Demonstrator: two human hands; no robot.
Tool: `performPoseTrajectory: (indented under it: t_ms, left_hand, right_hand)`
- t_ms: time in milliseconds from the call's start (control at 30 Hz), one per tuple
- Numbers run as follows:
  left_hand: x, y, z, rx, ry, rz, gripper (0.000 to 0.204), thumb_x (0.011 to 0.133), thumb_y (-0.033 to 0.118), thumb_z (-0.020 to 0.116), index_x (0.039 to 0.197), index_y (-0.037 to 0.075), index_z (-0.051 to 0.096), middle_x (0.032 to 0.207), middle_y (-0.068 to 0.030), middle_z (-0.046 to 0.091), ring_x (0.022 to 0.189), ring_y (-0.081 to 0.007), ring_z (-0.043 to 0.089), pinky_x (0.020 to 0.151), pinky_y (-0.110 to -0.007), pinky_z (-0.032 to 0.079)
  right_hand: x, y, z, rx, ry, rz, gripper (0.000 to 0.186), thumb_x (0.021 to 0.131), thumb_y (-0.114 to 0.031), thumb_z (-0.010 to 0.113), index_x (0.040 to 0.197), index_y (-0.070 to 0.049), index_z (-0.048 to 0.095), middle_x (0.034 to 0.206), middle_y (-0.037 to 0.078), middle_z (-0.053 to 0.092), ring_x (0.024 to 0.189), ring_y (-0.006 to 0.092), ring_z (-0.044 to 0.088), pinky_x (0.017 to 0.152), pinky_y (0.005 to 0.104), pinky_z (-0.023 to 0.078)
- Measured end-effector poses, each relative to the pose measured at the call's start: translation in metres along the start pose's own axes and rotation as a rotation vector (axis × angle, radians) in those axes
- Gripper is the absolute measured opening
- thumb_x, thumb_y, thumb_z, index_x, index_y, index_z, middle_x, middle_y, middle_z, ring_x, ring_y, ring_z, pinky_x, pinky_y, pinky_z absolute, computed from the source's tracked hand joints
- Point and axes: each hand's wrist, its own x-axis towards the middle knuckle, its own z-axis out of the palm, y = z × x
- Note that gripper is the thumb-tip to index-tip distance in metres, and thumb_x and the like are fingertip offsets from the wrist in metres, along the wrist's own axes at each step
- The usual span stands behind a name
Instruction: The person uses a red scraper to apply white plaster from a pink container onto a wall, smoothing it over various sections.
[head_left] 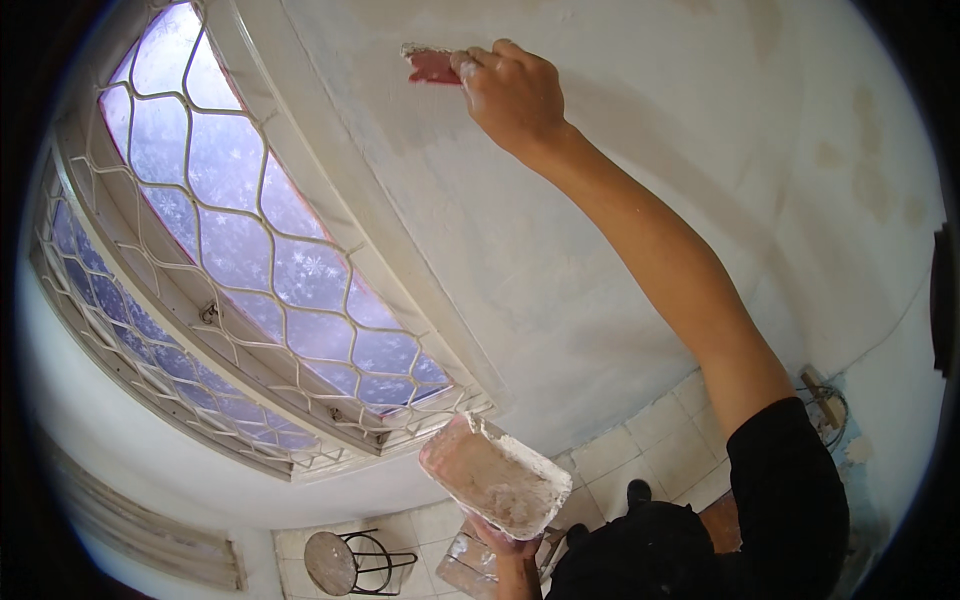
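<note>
My right hand [515,95] is raised high, its fingers closed around a red putty spreader [433,68] with whitish paste crusted along its upper edge. The spreader is at the pale plastered wall [640,60], right of the window; whether it touches is hard to tell. Low in the view, my left hand [505,541] grips the near end of a rectangular tub [512,447] from below. Beige-white paste coats the inside of this tub, and dried crust covers its rim. Most of the left fingers are hidden beneath it.
A window [300,265] with a wavy cream metal grille [262,215] fills the left side. On the tiled floor [650,455] stands a round stool [330,563] with dark metal legs. A wooden piece [820,398] and a dark cable lie by the right wall.
</note>
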Motion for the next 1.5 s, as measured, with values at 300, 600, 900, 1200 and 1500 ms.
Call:
performPoseTrajectory:
  t_ms: [300,600,900,1200,1500]
  left_hand:
    - [-0.002,-0.006,-0.007,-0.010,0.050,0.055,0.070,0.086,0.064,0.039,0.135,0.012,0.040,0.127,-0.0092,0.051,0.112,-0.0346,0.053,0.088,-0.057,0.047]
    - [-0.007,-0.003,0.002,-0.029,0.027,0.110,0.072,0.086,0.066,0.038,0.136,0.014,0.040,0.130,-0.0085,0.050,0.114,-0.0346,0.052,0.090,-0.057,0.046]
    - [-0.008,-0.011,-0.006,-0.063,0.020,0.095,0.072,0.087,0.066,0.034,0.138,0.016,0.038,0.133,-0.0087,0.048,0.118,-0.0358,0.049,0.093,-0.059,0.043]
    - [-0.003,-0.001,-0.007,-0.012,-0.015,0.113,0.074,0.085,0.067,0.038,0.137,0.015,0.038,0.131,-0.0099,0.048,0.117,-0.0365,0.050,0.092,-0.059,0.044]
    - [-0.007,-0.002,-0.011,0.025,0.050,0.066,0.076,0.083,0.069,0.039,0.136,0.014,0.038,0.131,-0.0104,0.049,0.115,-0.0372,0.051,0.090,-0.058,0.045]
  right_hand:
    - [-0.074,-0.033,-0.007,0.080,-0.069,-0.229,0.015,0.074,-0.010,0.061,0.085,-0.003,0.067,0.083,0.006,0.068,0.074,0.0174,0.061,0.065,0.0288,0.050]
    - [-0.045,-0.026,-0.017,0.232,-0.019,0.077,0.012,0.073,-0.013,0.060,0.080,-0.011,0.069,0.073,-0.001,0.065,0.072,0.0173,0.060,0.061,0.0343,0.050]
    - [-0.035,-0.018,0.034,0.018,0.004,-0.197,0.024,0.072,-0.010,0.059,0.094,-0.003,0.065,0.089,0.008,0.066,0.079,0.0211,0.061,0.065,0.0318,0.051]
    - [-0.108,-0.042,-0.001,0.312,-0.138,-0.255,0.012,0.076,-0.012,0.061,0.084,-0.007,0.068,0.082,0.002,0.067,0.072,0.0161,0.059,0.063,0.0301,0.049]
    - [-0.021,-0.019,0.031,-0.112,0.068,-0.241,0.015,0.072,-0.012,0.061,0.084,-0.004,0.066,0.083,0.005,0.065,0.074,0.0182,0.058,0.058,0.0308,0.047]
